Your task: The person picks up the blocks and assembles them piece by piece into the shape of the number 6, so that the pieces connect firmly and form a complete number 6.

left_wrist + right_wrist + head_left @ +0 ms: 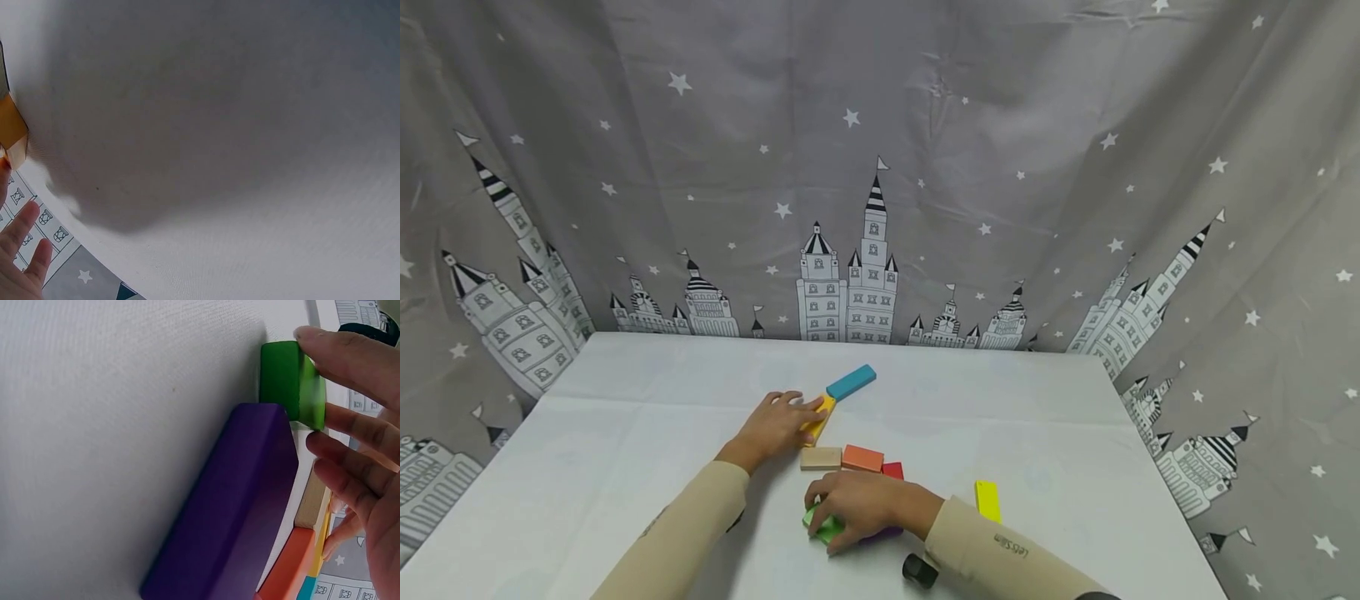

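My left hand pinches a yellow-orange block between thumb and fingers. The block lies on the white table, its far end meeting a blue block. In the left wrist view only the edge of the orange block and some fingers show. Nearer the front, my right hand grips a green block, the thumb on one end and fingertips along its side. Right against the green block, an end of a purple block touches or nearly touches it; in the head view the hand mostly covers the purple one.
A tan wooden block, an orange-red block and a red block form a row just beyond the right hand. A bright yellow block lies apart to the right. Behind the white table hangs a grey castle-print curtain.
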Tool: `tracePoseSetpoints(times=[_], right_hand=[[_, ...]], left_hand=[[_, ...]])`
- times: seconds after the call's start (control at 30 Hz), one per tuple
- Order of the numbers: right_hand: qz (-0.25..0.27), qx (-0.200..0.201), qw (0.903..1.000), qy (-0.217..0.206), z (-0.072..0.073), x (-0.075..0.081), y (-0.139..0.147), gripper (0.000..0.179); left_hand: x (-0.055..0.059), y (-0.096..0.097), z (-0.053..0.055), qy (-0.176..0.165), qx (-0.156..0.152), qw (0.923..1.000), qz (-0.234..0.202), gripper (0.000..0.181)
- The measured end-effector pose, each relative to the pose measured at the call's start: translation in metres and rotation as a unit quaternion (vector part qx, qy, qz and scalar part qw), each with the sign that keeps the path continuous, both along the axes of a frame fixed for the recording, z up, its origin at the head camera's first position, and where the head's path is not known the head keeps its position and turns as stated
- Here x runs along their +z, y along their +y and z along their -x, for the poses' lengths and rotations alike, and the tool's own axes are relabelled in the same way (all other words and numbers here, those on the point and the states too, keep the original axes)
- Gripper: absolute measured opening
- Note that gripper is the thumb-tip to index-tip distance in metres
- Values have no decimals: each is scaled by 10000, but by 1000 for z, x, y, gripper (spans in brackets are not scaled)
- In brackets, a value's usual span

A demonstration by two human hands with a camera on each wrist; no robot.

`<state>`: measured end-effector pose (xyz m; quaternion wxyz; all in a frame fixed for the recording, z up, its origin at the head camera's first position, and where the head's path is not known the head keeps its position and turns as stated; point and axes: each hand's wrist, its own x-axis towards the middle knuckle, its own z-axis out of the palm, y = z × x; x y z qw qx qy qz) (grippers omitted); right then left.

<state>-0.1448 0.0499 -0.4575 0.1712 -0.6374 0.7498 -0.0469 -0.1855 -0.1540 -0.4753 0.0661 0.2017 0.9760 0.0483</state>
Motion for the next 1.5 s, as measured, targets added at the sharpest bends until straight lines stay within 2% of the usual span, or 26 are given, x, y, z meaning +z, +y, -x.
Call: tracePoseSetpoints(times=[0.13,0.33,0.53,0.83,1.5], right_hand=[[-79,112,9999,-57,2,0,-1,29],[-147,219,9995,-185,2,1,-2,30],[-142,272,9994,-167,0,2,-1,30],[-139,226,9993,-276,-1,2,1,30],[-68,190,9987,-476,-2,1,4,31]], left_hand=[[2,-1,0,106,-57,9999,37,51],[2,-1,-1,-45,26,10000,53,52],[4,-2,-3,25,-8,10000,14,52],[4,-1,-4,63,-85,9999,-28,52],[2,1,-2,-42,10,10000,-13,52]])
